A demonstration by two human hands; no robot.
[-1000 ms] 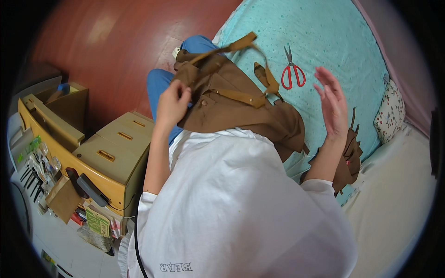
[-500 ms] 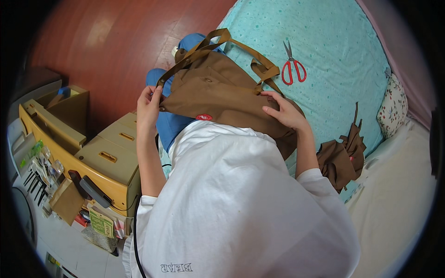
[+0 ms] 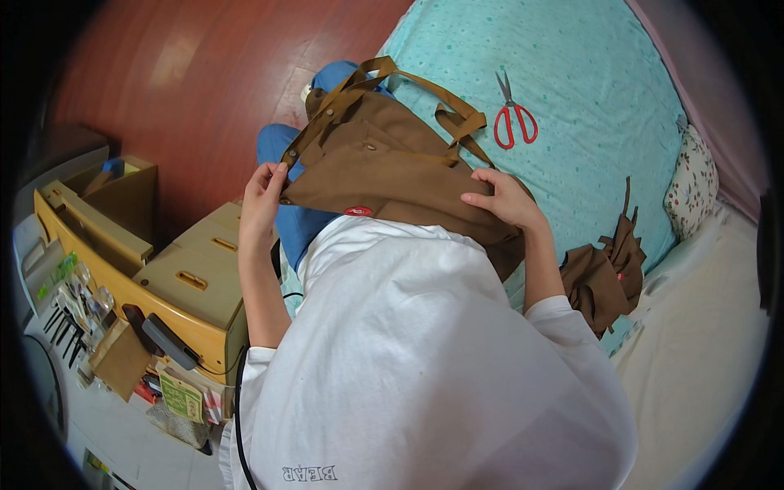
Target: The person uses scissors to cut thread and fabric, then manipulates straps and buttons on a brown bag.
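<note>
Head view, left hand [image 3: 263, 186]: we saw fingertips pinching the brown strapped cloth [image 3: 392, 175] at its left corner, seemingly for tautness.
Right hand [image 3: 508, 200]: lay on it, perhaps steadying; we couldn't tell its grip.
Brown strapped cloth: across our lap [image 3: 296, 235], by the bed's [image 3: 596, 90] left edge.
Red oval label [image 3: 358, 211]: too small for us to read.

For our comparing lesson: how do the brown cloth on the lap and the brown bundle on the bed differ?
The cloth is mostly spread out; the bundle is crumpled. The cloth looks larger than the bundle. The left hand and right hand touch the cloth; neither touches the bundle. Both are brown fabric showing a little red.
</note>
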